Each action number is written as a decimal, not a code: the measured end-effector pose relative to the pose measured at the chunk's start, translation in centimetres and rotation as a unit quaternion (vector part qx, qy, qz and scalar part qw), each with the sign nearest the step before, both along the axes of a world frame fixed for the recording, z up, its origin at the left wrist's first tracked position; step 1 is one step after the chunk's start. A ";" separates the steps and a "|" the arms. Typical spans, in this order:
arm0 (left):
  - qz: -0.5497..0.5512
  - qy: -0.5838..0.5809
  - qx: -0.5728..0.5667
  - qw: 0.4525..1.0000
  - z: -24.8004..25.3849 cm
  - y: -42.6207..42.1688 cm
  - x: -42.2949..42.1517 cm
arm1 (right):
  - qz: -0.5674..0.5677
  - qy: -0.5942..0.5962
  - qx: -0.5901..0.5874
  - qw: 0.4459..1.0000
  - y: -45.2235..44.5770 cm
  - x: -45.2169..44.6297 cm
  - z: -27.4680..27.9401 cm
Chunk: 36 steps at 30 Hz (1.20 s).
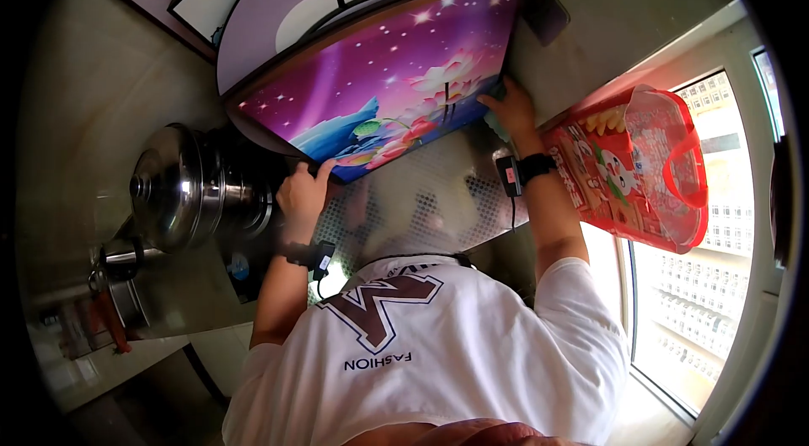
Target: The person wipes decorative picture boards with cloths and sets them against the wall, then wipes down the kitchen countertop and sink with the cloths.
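Observation:
A rectangular panel [396, 84] with a purple and pink lotus picture and a dark edge stands tilted in front of me. My left hand [305, 193] is at its lower left corner, the thumb on the picture's edge and the other fingers partly hidden. At the right edge, my right hand [512, 113] has its thumb on the picture side, with a greenish cloth [497, 124] under the palm. Both hands grip the panel. Behind it leans a round purple and white board [253, 33].
A steel pot [173, 185] stands at the left, near a metal-handled item [122, 256]. A red plastic basket [704, 185] is at the right by a bright window [729, 277]. Below the panel lies a perforated metallic surface [404, 193].

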State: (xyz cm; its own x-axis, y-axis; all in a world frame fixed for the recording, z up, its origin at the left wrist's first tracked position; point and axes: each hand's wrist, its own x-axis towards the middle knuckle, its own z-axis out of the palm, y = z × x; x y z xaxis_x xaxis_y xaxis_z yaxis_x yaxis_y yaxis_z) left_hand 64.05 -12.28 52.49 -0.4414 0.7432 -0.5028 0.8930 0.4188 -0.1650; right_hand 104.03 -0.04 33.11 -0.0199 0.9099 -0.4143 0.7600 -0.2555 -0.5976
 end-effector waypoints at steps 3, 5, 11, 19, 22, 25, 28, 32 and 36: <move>0.033 -0.004 0.096 0.995 3.1 1.7 0.3 | -0.002 -0.018 -0.042 0.999 0.6 -0.2 0.7; 0.069 0.005 0.176 0.982 5.1 2.4 -0.4 | 0.005 -0.057 -0.093 0.994 1.0 -0.9 2.0; 0.022 -0.019 0.218 0.976 9.5 6.0 -0.1 | 0.011 -0.064 -0.121 0.991 0.8 -1.2 3.6; -0.001 -0.006 0.196 0.981 10.6 6.7 -2.4 | 0.020 -0.007 -0.095 0.995 -1.0 -1.9 4.7; 0.000 0.001 0.186 0.982 10.9 6.4 -3.0 | 0.023 -0.023 -0.076 0.997 -1.9 -2.3 4.3; 0.006 0.013 0.183 0.983 9.8 5.3 -3.0 | 0.040 -0.031 -0.053 0.997 -3.3 -2.0 2.5; 0.021 0.001 0.179 0.984 9.2 2.9 -1.9 | 0.042 -0.026 -0.061 0.997 -8.3 -1.4 -0.6; 0.086 -0.095 0.138 0.982 4.6 -3.7 -3.0 | 0.084 -0.079 -0.036 0.993 -18.2 -2.2 -2.2; 0.090 -0.179 0.078 0.977 0.1 -15.0 -5.7 | 0.338 -0.026 -0.015 0.941 -28.5 -2.0 2.8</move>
State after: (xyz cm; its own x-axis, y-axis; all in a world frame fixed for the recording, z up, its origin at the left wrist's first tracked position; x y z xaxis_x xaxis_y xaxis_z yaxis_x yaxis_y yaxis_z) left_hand 58.31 -27.32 52.60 -0.3894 0.7488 -0.5364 0.7911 0.5701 0.2216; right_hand 102.01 -28.59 35.91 -0.5682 0.6853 -0.4555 0.7831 0.2803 -0.5552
